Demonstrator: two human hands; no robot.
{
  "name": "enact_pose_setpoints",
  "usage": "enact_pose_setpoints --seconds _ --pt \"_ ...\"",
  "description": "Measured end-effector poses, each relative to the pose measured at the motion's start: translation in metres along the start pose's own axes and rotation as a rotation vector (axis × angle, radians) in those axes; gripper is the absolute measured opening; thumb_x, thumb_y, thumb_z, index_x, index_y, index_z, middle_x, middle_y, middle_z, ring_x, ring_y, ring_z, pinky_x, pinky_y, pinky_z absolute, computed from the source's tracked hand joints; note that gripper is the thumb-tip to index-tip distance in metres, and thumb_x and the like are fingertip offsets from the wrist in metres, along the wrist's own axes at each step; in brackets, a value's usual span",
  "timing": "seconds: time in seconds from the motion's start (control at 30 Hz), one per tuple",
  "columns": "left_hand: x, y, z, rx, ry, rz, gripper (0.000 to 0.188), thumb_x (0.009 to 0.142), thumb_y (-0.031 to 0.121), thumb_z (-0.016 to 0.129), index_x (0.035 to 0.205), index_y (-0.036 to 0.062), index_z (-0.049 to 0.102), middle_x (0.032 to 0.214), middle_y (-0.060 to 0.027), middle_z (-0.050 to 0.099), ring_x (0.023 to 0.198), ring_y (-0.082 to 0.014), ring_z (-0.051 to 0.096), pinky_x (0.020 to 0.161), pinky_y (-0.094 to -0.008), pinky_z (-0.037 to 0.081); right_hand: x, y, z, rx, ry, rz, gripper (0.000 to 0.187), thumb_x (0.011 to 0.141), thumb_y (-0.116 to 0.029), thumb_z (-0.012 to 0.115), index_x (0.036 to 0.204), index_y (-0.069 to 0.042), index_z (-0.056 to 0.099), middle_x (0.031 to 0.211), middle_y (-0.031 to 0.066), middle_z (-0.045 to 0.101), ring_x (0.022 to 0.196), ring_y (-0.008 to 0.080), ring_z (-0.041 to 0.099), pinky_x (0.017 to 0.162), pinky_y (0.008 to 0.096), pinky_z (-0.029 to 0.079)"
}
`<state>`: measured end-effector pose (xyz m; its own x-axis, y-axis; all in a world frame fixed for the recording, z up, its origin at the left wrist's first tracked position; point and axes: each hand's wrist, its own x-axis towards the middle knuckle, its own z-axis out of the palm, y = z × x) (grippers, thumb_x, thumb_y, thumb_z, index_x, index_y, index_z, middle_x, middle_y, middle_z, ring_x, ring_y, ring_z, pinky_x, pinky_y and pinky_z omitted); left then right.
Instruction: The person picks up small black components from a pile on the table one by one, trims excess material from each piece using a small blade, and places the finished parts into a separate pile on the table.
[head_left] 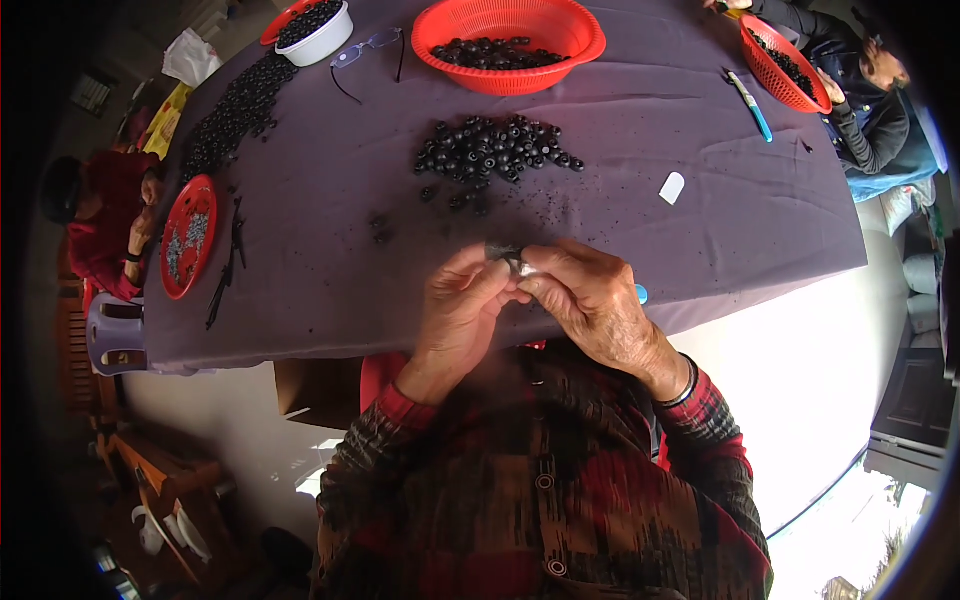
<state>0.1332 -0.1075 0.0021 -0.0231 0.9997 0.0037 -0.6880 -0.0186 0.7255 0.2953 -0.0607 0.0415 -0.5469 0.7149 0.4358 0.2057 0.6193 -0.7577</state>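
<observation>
In the head view, your left grip (460,302) is pinched closed at the fingertips on a small dark piece (504,253), above the near part of the cloth-covered counter (750,235). Your right grip (598,302) is closed too, thumb against finger on a shiny pale bit (523,268); whether both belong to one part, you cannot tell. With so little to hold, a pinch that's too light or twisted could let it slip and drop, perhaps into your lap. A bright-blue object (642,294) just beside your right hand could be knocked if you swing outward. Ahead, the loose black ring-shaped parts (490,150) could scatter if your knuckles brush them.
</observation>
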Motion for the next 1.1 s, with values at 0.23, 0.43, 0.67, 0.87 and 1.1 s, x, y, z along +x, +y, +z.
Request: enact_pose_setpoints --seconds 0.23,0.43,0.67,0.87,1.1 --pt "0.000 -0.013 -0.004 0.000 0.059 -0.007 0.013 0.091 0.002 0.055 0.102 0.0039 0.062 0.095 -0.0063 0.065 0.083 -0.0130 0.062 0.072 -0.0298 0.053 0.000 0.002 0.009 -0.160 0.046 0.027 0.019 0.085 -0.008 0.064 0.101 0.001 0.061 0.081 0.0136 0.060 0.067 0.0300 0.061 0.059 0.0347 0.050" --pt "-0.001 -0.015 0.001 -0.093 0.066 -0.055 0.011 0.091 0.005 0.056 0.099 0.0059 0.063 0.090 -0.0031 0.065 0.081 -0.0117 0.061 0.075 -0.0309 0.053 0.001 0.008 0.010 -0.239 0.045 0.056 0.023 0.085 -0.011 0.064 0.102 0.004 0.059 0.082 0.0155 0.060 0.070 0.0315 0.061 0.059 0.0352 0.050" --pt "0.000 -0.004 -0.001 -0.112 -0.002 -0.080 0.010 0.091 0.007 0.057 0.098 0.0086 0.064 0.089 -0.0032 0.063 0.083 -0.0123 0.058 0.073 -0.0290 0.049 0.006 0.009 -0.021 -0.066 -0.031 0.242 0.022 0.081 -0.005 0.066 0.101 0.002 0.060 0.083 0.0136 0.060 0.071 0.0275 0.060 0.064 0.0344 0.047" --pt "-0.001 -0.007 0.004 -0.150 -0.012 -0.129 0.009 0.091 0.009 0.057 0.098 0.0092 0.064 0.089 -0.0018 0.063 0.082 -0.0109 0.058 0.074 -0.0282 0.049 0.005 -0.005 -0.009 0.077 0.078 0.022 0.022 0.076 0.003 0.069 0.097 -0.001 0.064 0.081 0.0076 0.059 0.073 0.0198 0.062 0.066 0.0288 0.051" --pt "-0.003 -0.006 0.007 -0.140 0.063 -0.153 0.005 0.092 0.010 0.056 0.093 0.0111 0.061 0.088 0.0012 0.063 0.081 -0.0081 0.057 0.076 -0.0267 0.047 -0.006 0.001 0.018 -0.121 0.185 -0.082 0.031 0.071 0.010 0.067 0.100 0.000 0.065 0.084 0.0062 0.060 0.070 0.0178 0.066 0.060 0.0269 0.056"
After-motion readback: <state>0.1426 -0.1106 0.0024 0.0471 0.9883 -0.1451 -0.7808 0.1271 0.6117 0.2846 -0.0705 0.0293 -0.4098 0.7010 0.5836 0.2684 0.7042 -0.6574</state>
